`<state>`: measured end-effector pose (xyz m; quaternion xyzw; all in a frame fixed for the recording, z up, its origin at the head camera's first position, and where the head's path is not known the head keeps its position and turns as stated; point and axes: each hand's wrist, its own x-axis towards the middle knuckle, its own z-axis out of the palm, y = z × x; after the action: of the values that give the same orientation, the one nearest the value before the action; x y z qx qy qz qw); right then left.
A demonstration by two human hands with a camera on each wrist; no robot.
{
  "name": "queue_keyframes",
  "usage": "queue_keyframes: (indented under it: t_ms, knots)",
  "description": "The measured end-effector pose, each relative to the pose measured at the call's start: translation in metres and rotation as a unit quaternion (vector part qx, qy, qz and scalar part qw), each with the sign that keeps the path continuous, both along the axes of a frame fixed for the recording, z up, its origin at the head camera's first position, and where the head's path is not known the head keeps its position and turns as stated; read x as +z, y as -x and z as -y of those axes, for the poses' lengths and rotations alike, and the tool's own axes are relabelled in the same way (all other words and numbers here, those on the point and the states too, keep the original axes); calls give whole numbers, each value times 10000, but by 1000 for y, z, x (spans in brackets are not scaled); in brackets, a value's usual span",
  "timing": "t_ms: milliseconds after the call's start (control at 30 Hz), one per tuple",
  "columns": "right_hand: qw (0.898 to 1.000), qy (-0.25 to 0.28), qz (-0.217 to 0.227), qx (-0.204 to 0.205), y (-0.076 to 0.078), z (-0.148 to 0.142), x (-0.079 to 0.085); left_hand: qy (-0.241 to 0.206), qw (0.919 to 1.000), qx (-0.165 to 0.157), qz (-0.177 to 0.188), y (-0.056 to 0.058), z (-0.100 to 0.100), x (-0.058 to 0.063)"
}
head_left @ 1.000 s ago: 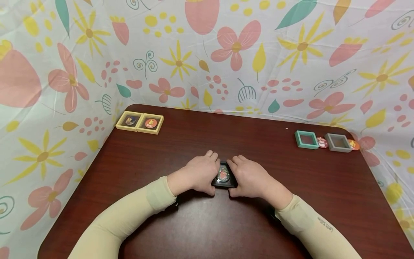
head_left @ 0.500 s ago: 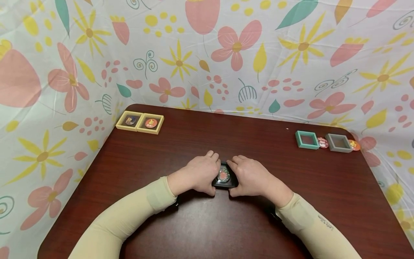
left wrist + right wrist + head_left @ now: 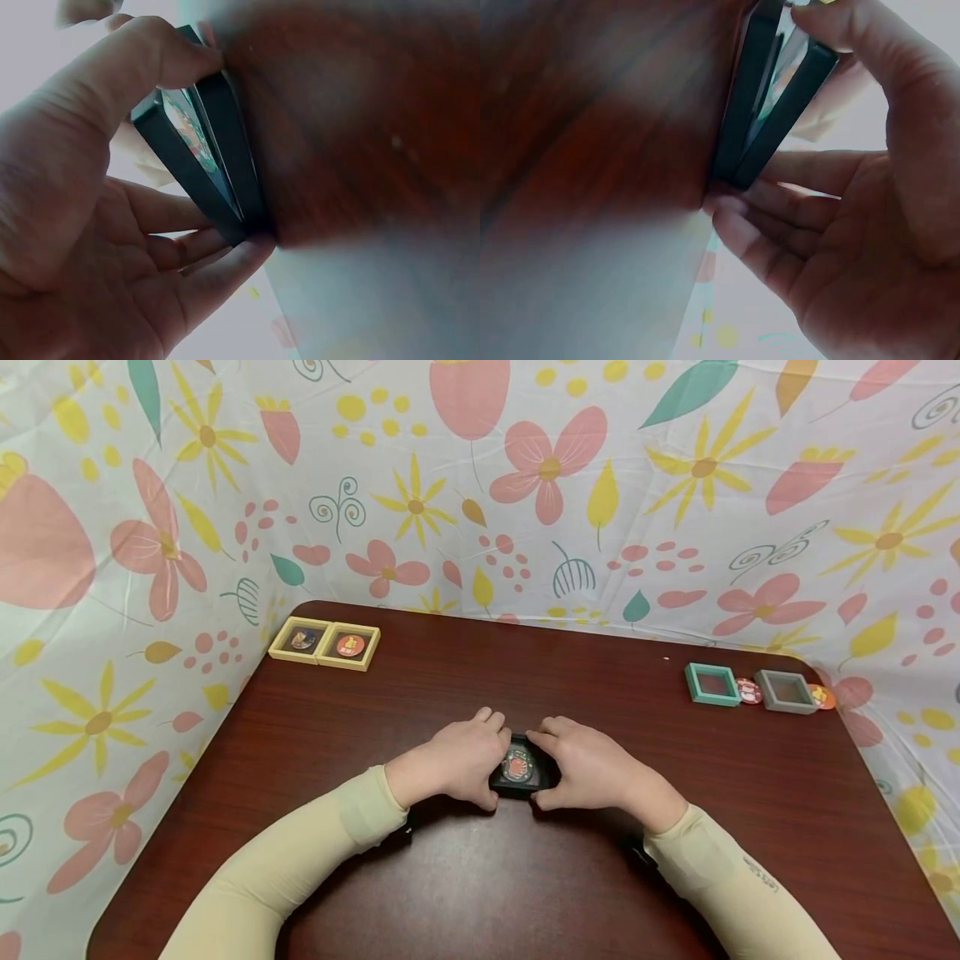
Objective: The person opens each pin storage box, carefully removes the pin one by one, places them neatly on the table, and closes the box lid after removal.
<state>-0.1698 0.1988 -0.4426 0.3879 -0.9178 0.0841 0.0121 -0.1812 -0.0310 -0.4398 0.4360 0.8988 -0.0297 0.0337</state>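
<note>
A small black display frame (image 3: 512,792) lies on the table's middle, with a round red-and-green badge (image 3: 517,765) inside. My left hand (image 3: 467,762) holds its left side, thumb at the near edge and fingers at the far edge. On the right side my right hand (image 3: 591,768) grips it the same way. Both wrist views show the black frame (image 3: 180,176) as two halves, apart at the thumb end and meeting near the fingers. In the right wrist view, the right thumb (image 3: 826,26) touches the frame's raised half (image 3: 791,116). Parts of the badge are hidden.
Two yellow frames (image 3: 344,664) with round badges stand at the back left of the brown table (image 3: 480,877). At the back right are a teal frame (image 3: 712,700), a red-and-white badge (image 3: 748,691), a grey frame (image 3: 786,703) and an orange badge (image 3: 822,697). Floral cloth (image 3: 450,577) hangs behind.
My right hand has shifted slightly to the right, showing more of the black frame's right side. The left hand has barely moved, and the frame stays in place.
</note>
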Motion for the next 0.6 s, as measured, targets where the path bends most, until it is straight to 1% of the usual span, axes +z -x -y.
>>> queue_keyframes:
  t_ms: [133, 267, 433, 600]
  knots:
    - [9991, 258, 329, 24, 4, -5, -1, -107, 9998, 43, 177, 2, 2, 0]
    - [9966, 586, 561, 132, 8, -9, -4, -137, 9991, 129, 392, 3, 4, 3]
    - [9930, 780, 858, 230, 13, -14, -5, -157, 9975, 248, 645, 4, 6, 7]
    - [9853, 1099, 1252, 382, 16, -19, -3, -202, 9968, 324, 696, 4, 7, 7]
